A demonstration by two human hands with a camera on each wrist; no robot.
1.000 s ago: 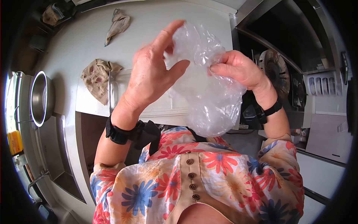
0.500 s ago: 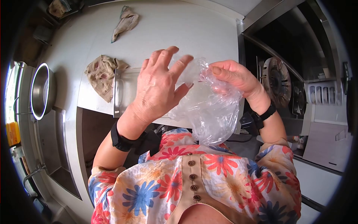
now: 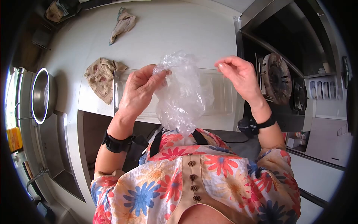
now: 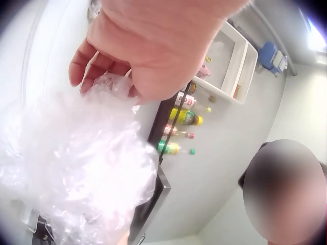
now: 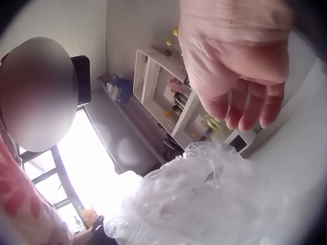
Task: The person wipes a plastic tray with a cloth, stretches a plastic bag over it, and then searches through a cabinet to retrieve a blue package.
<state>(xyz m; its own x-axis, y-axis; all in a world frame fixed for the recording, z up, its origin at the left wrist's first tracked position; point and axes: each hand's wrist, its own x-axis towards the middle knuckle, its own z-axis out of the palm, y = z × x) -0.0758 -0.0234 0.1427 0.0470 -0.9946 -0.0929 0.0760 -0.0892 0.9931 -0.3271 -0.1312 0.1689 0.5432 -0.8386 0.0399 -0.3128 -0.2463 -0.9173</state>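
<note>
Crumpled clear plastic film (image 3: pixel 181 93) hangs from the left hand (image 3: pixel 138 89), which pinches its upper left edge between thumb and fingers. In the left wrist view the film (image 4: pixel 87 163) bunches below the left hand (image 4: pixel 148 51). The right hand (image 3: pixel 242 78) is raised to the right of the film, apart from it, fingers loosely bent and holding nothing. In the right wrist view the right hand (image 5: pixel 240 66) hangs above the film (image 5: pixel 194 199) without touching it. Behind the film, a clear rectangular tray (image 3: pixel 220 91) lies on the white counter (image 3: pixel 179 26).
A stained cloth (image 3: pixel 102 78) lies left of the tray, and another cloth (image 3: pixel 123 24) farther back. A metal bowl (image 3: pixel 41 96) stands at the far left near a sink (image 3: pixel 56 145). On the right is a gas burner (image 3: pixel 276 78). The floral shirt (image 3: pixel 223 179) is close below the film.
The left hand now pinches the film, and the right hand has let go and moved clear to the right. The film has shifted left, uncovering the tray's right part.
</note>
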